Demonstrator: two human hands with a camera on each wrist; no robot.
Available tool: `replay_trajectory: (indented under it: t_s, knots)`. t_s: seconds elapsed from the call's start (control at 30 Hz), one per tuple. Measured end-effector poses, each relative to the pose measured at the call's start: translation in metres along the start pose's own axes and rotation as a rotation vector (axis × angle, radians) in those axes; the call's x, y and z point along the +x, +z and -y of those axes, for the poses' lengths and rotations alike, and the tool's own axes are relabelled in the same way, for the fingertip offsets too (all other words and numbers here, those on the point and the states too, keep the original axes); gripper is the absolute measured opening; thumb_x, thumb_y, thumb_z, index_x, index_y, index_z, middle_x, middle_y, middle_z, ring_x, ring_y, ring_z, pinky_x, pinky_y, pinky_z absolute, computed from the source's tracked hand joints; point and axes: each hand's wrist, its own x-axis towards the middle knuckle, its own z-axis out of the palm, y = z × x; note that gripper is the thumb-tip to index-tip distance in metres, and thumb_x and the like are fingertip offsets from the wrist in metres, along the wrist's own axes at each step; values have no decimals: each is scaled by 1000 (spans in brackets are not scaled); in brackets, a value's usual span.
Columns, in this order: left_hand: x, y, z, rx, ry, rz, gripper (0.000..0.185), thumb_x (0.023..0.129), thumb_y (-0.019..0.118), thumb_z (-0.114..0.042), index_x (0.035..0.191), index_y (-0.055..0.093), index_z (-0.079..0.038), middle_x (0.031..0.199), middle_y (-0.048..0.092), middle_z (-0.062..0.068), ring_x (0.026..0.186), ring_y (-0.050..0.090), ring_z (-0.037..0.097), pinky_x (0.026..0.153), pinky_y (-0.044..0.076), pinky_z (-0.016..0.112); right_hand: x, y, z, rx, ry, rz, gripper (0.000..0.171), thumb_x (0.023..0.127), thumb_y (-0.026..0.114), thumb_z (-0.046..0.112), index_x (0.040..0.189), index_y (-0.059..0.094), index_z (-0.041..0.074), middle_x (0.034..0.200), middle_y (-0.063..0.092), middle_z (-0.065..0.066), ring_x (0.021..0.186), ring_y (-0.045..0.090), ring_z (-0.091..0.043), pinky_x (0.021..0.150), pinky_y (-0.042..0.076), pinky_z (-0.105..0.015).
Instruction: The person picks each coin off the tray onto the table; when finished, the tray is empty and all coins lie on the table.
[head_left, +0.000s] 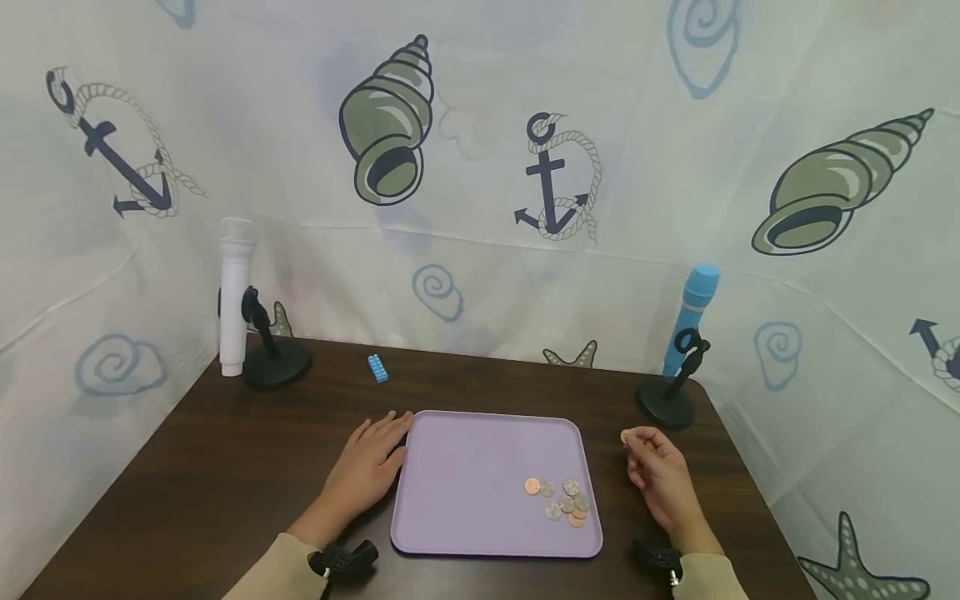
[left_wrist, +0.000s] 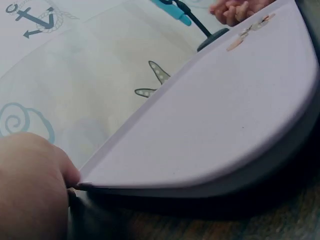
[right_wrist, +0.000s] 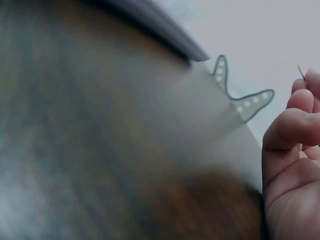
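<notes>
While your right hand is pinching a copper coin between its fingertips at lower right of the frame, just off the purple tray, your left hand is lying flat and relaxed, fingers touching the tray's left edge. More coins are lying clustered in the tray's lower right corner. Behind, a blue brick is sitting on the dark table.

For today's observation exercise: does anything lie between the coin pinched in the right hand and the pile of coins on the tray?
Nothing visible does. The right hand pinches a coin beside the tray; only bare table and tray rim separate it from the coin pile.
</notes>
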Motion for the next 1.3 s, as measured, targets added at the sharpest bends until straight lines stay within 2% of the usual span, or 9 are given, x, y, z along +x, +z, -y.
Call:
replay_trajectory:
  t_s: [0.07,0.17,0.3,0.4,0.5,0.7,0.93,1.13,1.3]
  knots:
    - [-2,-2,0,-2,-12,-7,55,112,58,-24,165,49,-14,171,50,8,164,38,36,135,18,67,1,5,-2,-65,18,-70,20,109,67,13,125,60,4,100,72,3,67,58,-5,49,45,-16]
    - [-3,-2,0,3,-18,-6,56,111,59,-24,165,49,-14,171,50,7,164,38,35,135,18,66,2,8,1,-120,15,-183,37,105,74,15,130,58,-6,96,72,2,62,55,-6,45,44,-16]
    - [1,0,-1,3,-7,-12,56,111,60,-25,164,50,-14,170,51,7,164,39,35,135,19,66,1,0,6,-213,43,-258,42,102,80,22,130,66,-7,94,73,2,58,53,-6,43,43,-17]
    - [3,-1,-5,-3,8,-17,55,110,61,-24,163,51,-12,169,52,9,163,41,36,134,20,67,0,-3,8,-309,96,-252,42,101,81,27,128,70,-2,94,72,2,59,54,-8,46,46,-18]
    - [3,-4,-7,-3,10,-20,55,110,61,-24,163,52,-12,168,53,10,162,41,38,134,20,68,2,-1,7,-345,124,-246,38,100,82,28,124,74,1,95,74,4,63,58,-10,50,51,-20]
    - [-1,-3,-2,3,-24,-3,56,110,62,-22,163,51,-12,169,52,9,162,41,38,134,19,68,5,4,3,-404,154,-183,33,101,80,19,125,76,-4,99,83,3,71,64,-12,55,58,-22]
    - [6,0,-3,-1,5,-7,56,110,60,-24,164,50,-13,170,51,9,163,39,37,134,18,68,3,9,9,-626,171,-189,24,96,85,25,111,84,6,97,82,-7,62,58,-14,48,51,-25]
    - [4,0,-1,18,3,-11,56,110,60,-23,164,51,-12,169,52,10,162,41,38,134,20,68,4,12,10,-698,202,-145,26,100,81,30,116,85,11,107,84,-6,59,53,-14,46,45,-26]
    - [4,2,-1,13,-3,-2,56,110,60,-24,164,51,-12,169,51,10,163,40,38,134,19,68,8,9,7,-823,168,-90,22,101,80,32,117,87,18,115,79,-4,81,57,-17,61,48,-25]
